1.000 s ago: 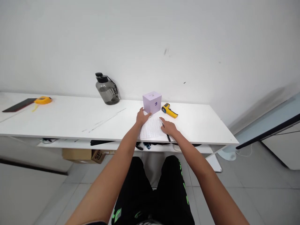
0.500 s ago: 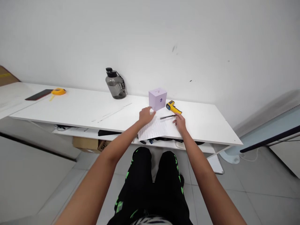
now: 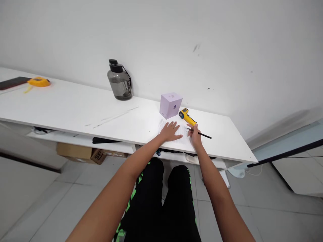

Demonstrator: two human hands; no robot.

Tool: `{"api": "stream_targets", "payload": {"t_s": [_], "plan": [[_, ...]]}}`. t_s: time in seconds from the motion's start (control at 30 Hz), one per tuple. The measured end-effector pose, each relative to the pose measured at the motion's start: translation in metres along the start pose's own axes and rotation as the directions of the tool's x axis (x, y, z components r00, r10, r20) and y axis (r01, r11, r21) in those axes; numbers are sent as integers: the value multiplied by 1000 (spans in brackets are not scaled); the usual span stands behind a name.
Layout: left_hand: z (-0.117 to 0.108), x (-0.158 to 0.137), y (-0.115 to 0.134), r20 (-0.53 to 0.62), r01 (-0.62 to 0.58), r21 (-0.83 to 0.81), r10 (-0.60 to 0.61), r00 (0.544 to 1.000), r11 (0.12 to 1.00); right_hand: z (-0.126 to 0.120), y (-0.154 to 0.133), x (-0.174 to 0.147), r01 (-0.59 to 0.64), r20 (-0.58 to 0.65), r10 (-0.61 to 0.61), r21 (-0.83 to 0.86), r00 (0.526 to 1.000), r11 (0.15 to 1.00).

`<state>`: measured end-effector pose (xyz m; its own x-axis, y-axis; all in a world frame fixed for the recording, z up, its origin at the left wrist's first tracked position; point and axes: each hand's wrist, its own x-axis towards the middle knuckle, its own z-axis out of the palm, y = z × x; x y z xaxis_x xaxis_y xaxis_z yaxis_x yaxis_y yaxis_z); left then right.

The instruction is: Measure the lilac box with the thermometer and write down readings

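My left hand [image 3: 172, 131] lies flat with fingers spread on a sheet of paper [image 3: 182, 139] that bears faint print. In my right hand [image 3: 195, 135] is a thin black pen [image 3: 205, 135], its rear end sticking out to the right and its front end over the paper's right part. Whether the tip touches the paper I cannot tell. Just beyond the paper stands a lilac box [image 3: 170, 106] with a small dark logo. A yellow and black infrared thermometer [image 3: 187, 117] lies right of the box, its handle end close to my right hand.
A grey water bottle [image 3: 119, 82] stands against the wall. Far left on the white table [image 3: 121, 121] are an orange tape measure [image 3: 39, 81] and a flat dark object [image 3: 13, 82]. Beneath, a shelf [image 3: 68, 136] holds items, and a cardboard box [image 3: 75, 152] sits below it.
The paper has been drawn fully onto the table. My left hand has gone from the box's corner to lying flat on it. The pen has turned in my right hand and now points left.
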<state>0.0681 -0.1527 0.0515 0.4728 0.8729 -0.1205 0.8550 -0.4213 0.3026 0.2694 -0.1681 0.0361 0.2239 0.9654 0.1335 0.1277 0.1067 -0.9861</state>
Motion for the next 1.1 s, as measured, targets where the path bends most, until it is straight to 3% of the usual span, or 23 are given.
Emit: {"api": "stream_targets", "payload": {"t_s": [0.13, 0.2, 0.3, 0.37, 0.67, 0.93, 1.1], "plan": [[-2, 4, -4, 40, -42, -11, 42, 998, 999, -13, -4, 3, -91, 103, 91, -5, 990, 996], [-3, 4, -5, 48, -42, -11, 42, 998, 999, -20, -4, 0, -65, 63, 71, -87, 996, 994], [-5, 3, -5, 61, -39, -17, 40, 997, 999, -26, -1, -8, 45, -90, -65, -205, 994, 978], [-5, 3, -5, 67, -38, -21, 39, 997, 999, -27, 1, -11, 63, -94, -88, -241, 992, 969], [-6, 0, -4, 51, -11, 0, 11, 999, 1000, -27, 1, -4, 41, 202, -18, -109, 979, 993], [-6, -2, -5, 9, 25, 16, -25, 1000, 1000, -23, -2, -9, 31, 178, -14, -97, 984, 995], [-3, 1, -8, -7, 26, 27, -26, 1000, 999, -21, -3, -9, 11, 20, -7, -219, 1000, 976]]}}
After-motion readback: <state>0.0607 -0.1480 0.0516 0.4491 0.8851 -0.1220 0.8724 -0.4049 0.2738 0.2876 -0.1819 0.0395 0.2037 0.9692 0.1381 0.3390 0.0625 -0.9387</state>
